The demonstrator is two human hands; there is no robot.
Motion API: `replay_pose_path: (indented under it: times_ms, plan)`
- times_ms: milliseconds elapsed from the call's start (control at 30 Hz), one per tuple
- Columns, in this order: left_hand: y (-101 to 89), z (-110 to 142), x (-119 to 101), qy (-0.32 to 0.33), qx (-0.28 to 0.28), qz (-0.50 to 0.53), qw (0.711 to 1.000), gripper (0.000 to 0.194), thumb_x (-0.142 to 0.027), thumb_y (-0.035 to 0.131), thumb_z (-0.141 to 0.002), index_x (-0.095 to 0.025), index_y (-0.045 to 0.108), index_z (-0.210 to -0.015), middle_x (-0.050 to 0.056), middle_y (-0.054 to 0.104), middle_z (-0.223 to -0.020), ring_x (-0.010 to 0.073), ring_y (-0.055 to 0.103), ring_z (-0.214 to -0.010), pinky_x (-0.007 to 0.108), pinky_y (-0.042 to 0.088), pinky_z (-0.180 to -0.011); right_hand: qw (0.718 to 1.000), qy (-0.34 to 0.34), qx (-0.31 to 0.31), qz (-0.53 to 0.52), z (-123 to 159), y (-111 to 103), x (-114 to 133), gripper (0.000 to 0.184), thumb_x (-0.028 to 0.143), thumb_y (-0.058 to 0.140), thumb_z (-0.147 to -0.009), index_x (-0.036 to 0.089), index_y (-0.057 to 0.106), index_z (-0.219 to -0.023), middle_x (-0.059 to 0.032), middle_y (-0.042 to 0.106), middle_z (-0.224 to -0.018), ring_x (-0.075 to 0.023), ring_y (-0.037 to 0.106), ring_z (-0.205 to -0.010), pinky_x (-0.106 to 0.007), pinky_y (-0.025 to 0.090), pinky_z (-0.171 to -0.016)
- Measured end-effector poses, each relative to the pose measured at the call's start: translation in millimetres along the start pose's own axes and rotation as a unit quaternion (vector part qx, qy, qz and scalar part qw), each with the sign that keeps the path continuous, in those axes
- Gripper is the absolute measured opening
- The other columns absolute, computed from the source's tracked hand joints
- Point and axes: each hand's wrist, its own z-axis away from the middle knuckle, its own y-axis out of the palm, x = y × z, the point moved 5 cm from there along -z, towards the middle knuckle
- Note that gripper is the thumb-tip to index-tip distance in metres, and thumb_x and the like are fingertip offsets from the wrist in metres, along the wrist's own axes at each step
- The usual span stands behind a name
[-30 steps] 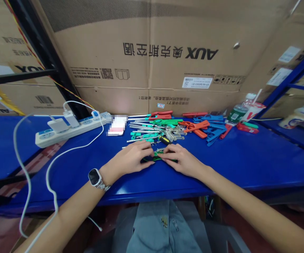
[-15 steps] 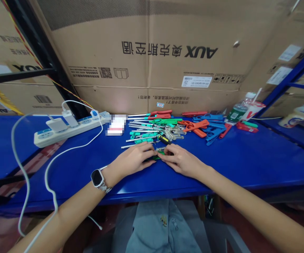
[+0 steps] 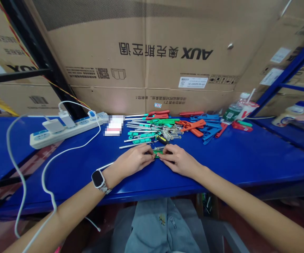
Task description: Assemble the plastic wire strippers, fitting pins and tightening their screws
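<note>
A green lighter body (image 3: 157,153) lies on the blue table between my hands, mostly covered by fingers. My left hand (image 3: 136,159) grips its left end with bent fingertips, and a silver rod (image 3: 104,166) sticks out behind that wrist. From the other side, my right hand (image 3: 177,159) pinches the body with thumb and fingers together. Small clear parts (image 3: 158,148) sit just beyond the fingertips. Close behind is a yellow-and-black handle (image 3: 162,140). Past it lies a pile of metal lighter tubes (image 3: 138,125), teal pieces (image 3: 141,140) and clear fuel tanks (image 3: 171,133).
Orange lighter handles (image 3: 195,125) and blue handles (image 3: 212,128) are heaped at the back right. Beside them stand a bottle (image 3: 232,112) and a cup (image 3: 248,109). A power strip (image 3: 62,131) with white cables occupies the left. Cardboard (image 3: 146,70) walls the back.
My fingers have shifted slightly apart, so more of the green body shows between them. The whole view has moved a little, and the scene sits slightly further left.
</note>
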Motion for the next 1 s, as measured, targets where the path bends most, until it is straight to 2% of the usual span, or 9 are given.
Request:
replay_pose_path:
  times_ms: [233,367,467,567,667,833,1000]
  plan:
    - [1.6,0.8,0.9,0.011,0.000,-0.001,1.000,0.027,-0.020,0.050,-0.106,-0.015,0.075,-0.099,0.010,0.065,-0.100,0.0186,0.064,-0.090,0.030,0.057,-0.078,0.998,0.015,0.054,-0.005,-0.8,-1.4,0.2,0.027,0.024,0.053,-0.102,0.017,0.078,-0.110,-0.0113,0.064,-0.096,-0.0201,0.059,-0.083,-0.037,0.052,-0.077]
    - [1.4,0.8,3.6,0.000,0.013,-0.033,0.999,0.030,-0.021,0.046,-0.107,-0.014,0.073,-0.095,0.009,0.065,-0.095,0.0192,0.063,-0.086,0.031,0.056,-0.076,0.996,0.025,0.077,-0.044,-4.3,-3.3,1.5,0.027,0.022,0.054,-0.100,0.017,0.075,-0.117,-0.0119,0.062,-0.101,-0.0223,0.060,-0.092,-0.041,0.054,-0.085]
    - [1.8,1.0,6.0,-0.018,0.018,-0.078,0.997,0.029,-0.024,0.044,-0.108,-0.014,0.071,-0.105,0.008,0.064,-0.093,0.0206,0.062,-0.085,0.034,0.056,-0.075,0.992,0.039,0.089,-0.081,-9.5,-2.5,0.3,0.029,0.022,0.054,-0.100,0.018,0.072,-0.122,-0.0117,0.062,-0.105,-0.0228,0.062,-0.097,-0.041,0.055,-0.089]
    - [1.7,1.1,4.2,-0.013,0.023,-0.101,0.995,0.033,-0.025,0.040,-0.109,-0.015,0.071,-0.111,0.008,0.063,-0.091,0.0206,0.060,-0.084,0.034,0.055,-0.074,0.992,0.066,0.059,-0.095,-18.1,-5.7,-7.7,0.029,0.017,0.050,-0.100,0.020,0.071,-0.120,-0.0102,0.064,-0.103,-0.0220,0.062,-0.095,-0.041,0.054,-0.088]
    - [0.8,0.7,1.8,-0.018,0.037,-0.091,0.995,0.037,-0.025,0.038,-0.110,-0.015,0.074,-0.108,0.008,0.062,-0.090,0.0208,0.059,-0.083,0.033,0.054,-0.073,0.995,0.087,0.037,-0.035,-30.3,-9.5,-20.1,0.026,0.014,0.053,-0.097,0.016,0.072,-0.115,-0.0114,0.064,-0.102,-0.0257,0.059,-0.101,-0.045,0.050,-0.090]
    - [1.2,0.1,1.3,-0.040,0.057,-0.068,0.995,0.041,-0.023,0.033,-0.110,-0.016,0.071,-0.122,0.010,0.061,-0.095,0.0224,0.059,-0.086,0.034,0.054,-0.074,0.987,0.075,0.138,0.018,-52.6,0.4,-32.0,0.013,0.023,0.064,-0.095,0.018,0.074,-0.102,-0.0107,0.067,-0.103,-0.0275,0.055,-0.103,-0.047,0.041,-0.093]
    - [3.7,1.1,2.9,-0.050,0.055,-0.054,0.996,0.040,-0.022,0.033,-0.110,-0.017,0.069,-0.127,0.009,0.060,-0.095,0.0212,0.058,-0.087,0.034,0.054,-0.077,0.979,0.093,0.179,0.011,-62.4,6.7,-36.6,0.009,0.024,0.065,-0.096,0.018,0.072,-0.097,-0.0087,0.070,-0.099,-0.0256,0.054,-0.097,-0.044,0.038,-0.090]
